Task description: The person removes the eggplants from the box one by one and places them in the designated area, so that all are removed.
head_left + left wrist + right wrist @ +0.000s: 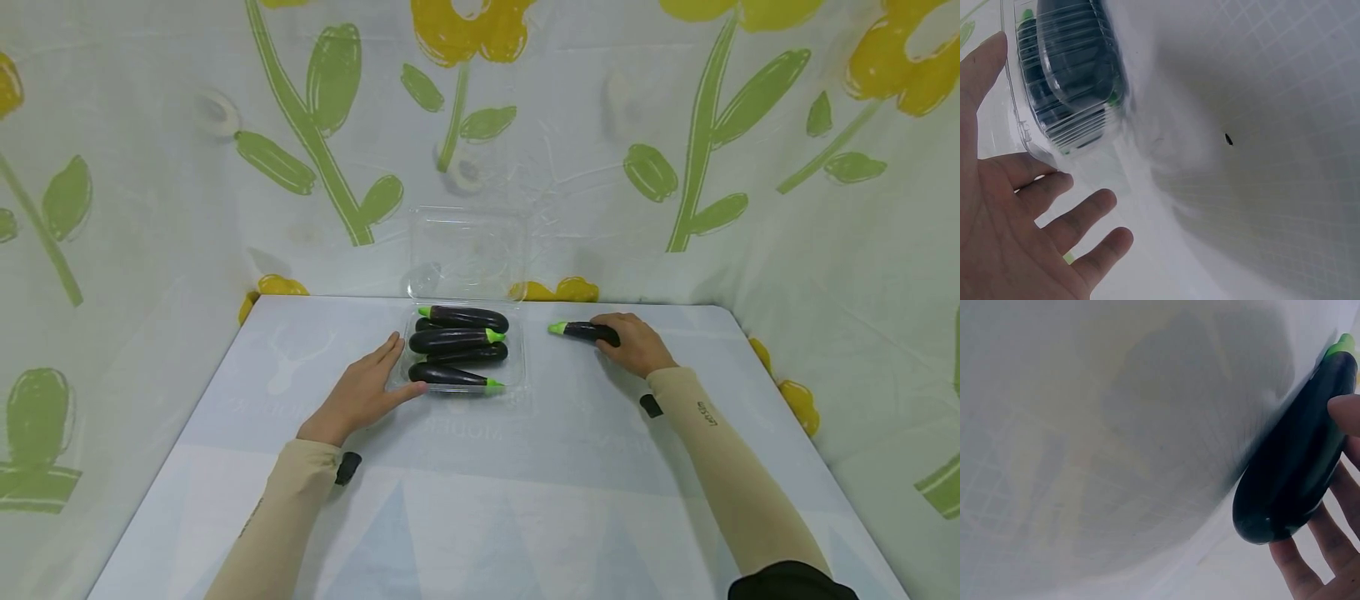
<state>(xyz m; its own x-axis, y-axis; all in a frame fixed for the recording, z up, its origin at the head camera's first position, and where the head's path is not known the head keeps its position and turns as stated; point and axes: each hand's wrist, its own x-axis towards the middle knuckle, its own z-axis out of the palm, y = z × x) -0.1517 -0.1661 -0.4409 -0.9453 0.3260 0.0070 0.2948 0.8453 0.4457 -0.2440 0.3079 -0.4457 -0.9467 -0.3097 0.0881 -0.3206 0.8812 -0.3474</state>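
A clear plastic clamshell box (pixel 516 375) stands near the table's back edge, its lid (pixel 467 258) raised upright behind it. Several dark purple eggplants (pixel 453 339) with green stem ends lie inside, some overlapping. My left hand (pixel 360 393) rests at the box's left side, thumb by the front left corner; in the left wrist view its fingers are spread around the ribbed plastic wall (pixel 1079 134). To the right of the box, my right hand (pixel 636 343) grips another eggplant (pixel 585 331) by its thick end, green tip pointing left. The right wrist view shows thumb and fingers around this eggplant (pixel 1297 456).
The white table (pixel 480 492) carries faint blue triangle prints. A pale curtain (pixel 570 167) with yellow flowers and green leaves hangs behind the table and along both sides. Dark straps (pixel 348 468) show at both wrists.
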